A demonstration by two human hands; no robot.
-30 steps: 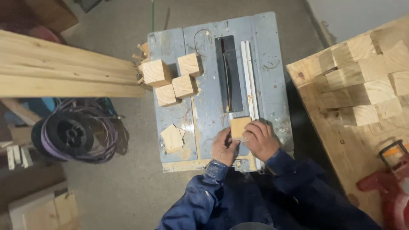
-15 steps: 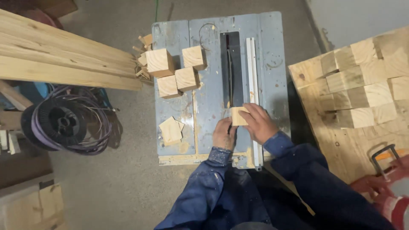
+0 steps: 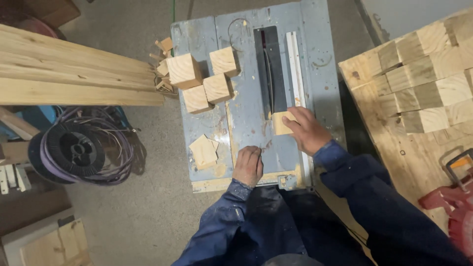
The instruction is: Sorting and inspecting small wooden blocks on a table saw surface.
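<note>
The right hand (image 3: 308,130) grips a small wood block (image 3: 282,123) at the near end of the saw blade (image 3: 269,79), beside the fence. The left hand (image 3: 249,165), seemingly clenched and empty, rests nearer on the desk (image 3: 246,113). Fingers are best kept off the blade line, block tight to the fence.

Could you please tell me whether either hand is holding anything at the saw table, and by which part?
The right hand presses on the near right end of a small pale wooden block beside the saw blade. The left hand, fist closed, holds nothing visible.
</note>
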